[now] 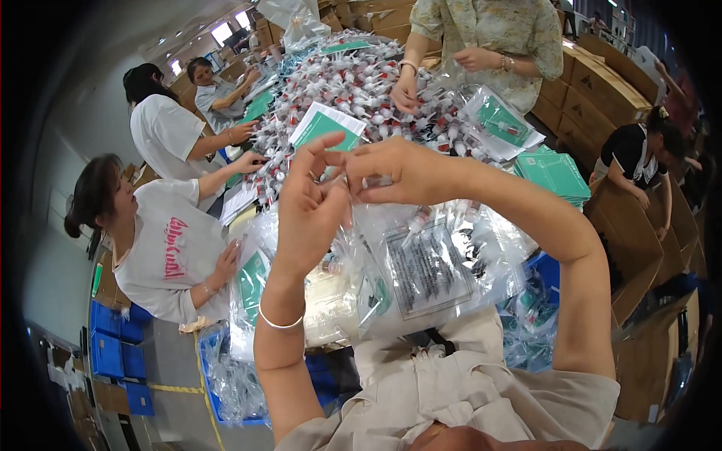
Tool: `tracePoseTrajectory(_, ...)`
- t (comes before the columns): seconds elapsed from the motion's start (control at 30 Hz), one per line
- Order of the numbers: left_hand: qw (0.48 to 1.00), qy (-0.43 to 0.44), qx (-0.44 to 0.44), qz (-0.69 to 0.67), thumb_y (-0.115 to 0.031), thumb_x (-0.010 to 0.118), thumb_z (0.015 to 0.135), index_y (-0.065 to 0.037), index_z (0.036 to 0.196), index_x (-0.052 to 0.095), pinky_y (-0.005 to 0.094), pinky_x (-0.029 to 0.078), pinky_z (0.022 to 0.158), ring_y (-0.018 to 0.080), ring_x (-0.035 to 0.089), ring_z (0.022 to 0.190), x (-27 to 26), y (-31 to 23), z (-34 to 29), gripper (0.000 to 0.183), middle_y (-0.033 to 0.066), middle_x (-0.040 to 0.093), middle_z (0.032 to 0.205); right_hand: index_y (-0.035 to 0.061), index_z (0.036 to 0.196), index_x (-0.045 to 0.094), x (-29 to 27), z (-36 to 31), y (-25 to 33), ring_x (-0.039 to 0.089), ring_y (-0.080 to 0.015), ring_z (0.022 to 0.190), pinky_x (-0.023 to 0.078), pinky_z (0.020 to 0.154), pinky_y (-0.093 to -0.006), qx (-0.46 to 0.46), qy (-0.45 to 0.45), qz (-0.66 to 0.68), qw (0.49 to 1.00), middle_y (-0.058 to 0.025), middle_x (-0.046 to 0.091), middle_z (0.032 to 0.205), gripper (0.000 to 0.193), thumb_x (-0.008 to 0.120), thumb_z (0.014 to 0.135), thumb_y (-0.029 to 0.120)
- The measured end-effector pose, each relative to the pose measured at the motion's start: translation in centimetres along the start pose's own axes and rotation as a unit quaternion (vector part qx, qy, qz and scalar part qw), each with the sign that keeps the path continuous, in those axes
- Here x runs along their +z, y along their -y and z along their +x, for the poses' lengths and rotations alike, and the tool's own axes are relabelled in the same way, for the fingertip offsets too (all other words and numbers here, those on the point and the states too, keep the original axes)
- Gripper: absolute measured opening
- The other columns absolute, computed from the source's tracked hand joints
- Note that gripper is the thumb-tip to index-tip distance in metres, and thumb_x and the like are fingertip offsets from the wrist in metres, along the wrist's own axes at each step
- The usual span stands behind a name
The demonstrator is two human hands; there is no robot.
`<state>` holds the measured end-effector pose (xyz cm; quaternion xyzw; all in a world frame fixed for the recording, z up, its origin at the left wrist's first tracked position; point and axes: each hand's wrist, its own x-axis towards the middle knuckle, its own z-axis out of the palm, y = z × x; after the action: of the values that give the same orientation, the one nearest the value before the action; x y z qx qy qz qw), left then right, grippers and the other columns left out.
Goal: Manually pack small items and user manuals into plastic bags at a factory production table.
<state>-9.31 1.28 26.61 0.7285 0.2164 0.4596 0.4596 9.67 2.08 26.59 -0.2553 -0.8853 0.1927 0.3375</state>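
Observation:
Both my hands are raised over the near end of the table, fingertips meeting. My left hand [312, 207], with a bracelet on its wrist, is pinched closed. My right hand [391, 171] has its fingers curled in against it. Between them they grip the upper edge of a clear plastic bag [361, 259], which hangs down in front of me; the exact pinch is partly hidden by my fingers. Below lie more clear bags with a dark printed panel [429, 267]. Just beyond my hands rests a green and white leaflet [329, 126].
A big heap of small white bottles with red parts [338, 83] covers the table. Green cards [553, 174] are stacked at the right. Several people work around the table. Blue bins [226, 383] with bagged items stand below; cardboard boxes [602, 90] line the right.

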Motion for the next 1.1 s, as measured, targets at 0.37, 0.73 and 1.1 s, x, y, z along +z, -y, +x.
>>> tracePoseTrajectory(0.37, 0.991, -0.134, -0.021, 0.0, -0.013, 0.059, 0.081, 0.001, 0.127, 0.045, 0.0322, 0.043, 0.09, 0.0254, 0.055, 0.106, 0.6, 5.8, -3.1, 0.05, 0.0159, 0.051, 0.124, 0.0031, 0.08, 0.059, -8.2, -6.9, 9.0, 0.06, -0.008, 0.071, 0.048, 0.068, -0.023, 0.019, -0.212, 0.069, 0.975, -0.0013, 0.063, 0.073, 0.01, 0.067, 0.08, 0.01)
tracePoseTrajectory(0.73, 0.911, 0.27, -0.051, 0.308, -0.013, 0.061, 0.081, 0.001, 0.127, 0.042, 0.0426, 0.031, 0.102, 0.0398, 0.039, 0.122, 9.7, 20.8, -9.1, 0.052, 0.0234, 0.04, 0.134, -0.0021, 0.084, 0.06, -9.8, -22.2, 18.5, 0.062, -0.0137, 0.072, 0.049, 0.067, -0.0251, 0.241, -0.271, 0.012, 0.932, -0.0084, 0.063, 0.076, 0.012, 0.069, 0.077, 0.003)
tracePoseTrajectory(1.1, 0.898, 0.233, 0.048, 0.371, -0.014, 0.063, 0.079, 0.004, 0.124, 0.044, 0.0442, 0.031, 0.102, 0.0389, 0.04, 0.121, 10.9, 20.0, -10.3, 0.052, 0.0226, 0.04, 0.133, -0.0007, 0.079, 0.06, -2.6, -41.5, 4.8, 0.061, -0.0103, 0.077, 0.047, 0.073, -0.0241, 0.547, -0.115, 0.12, 0.82, -0.0052, 0.065, 0.078, 0.005, 0.059, 0.078, -0.005)
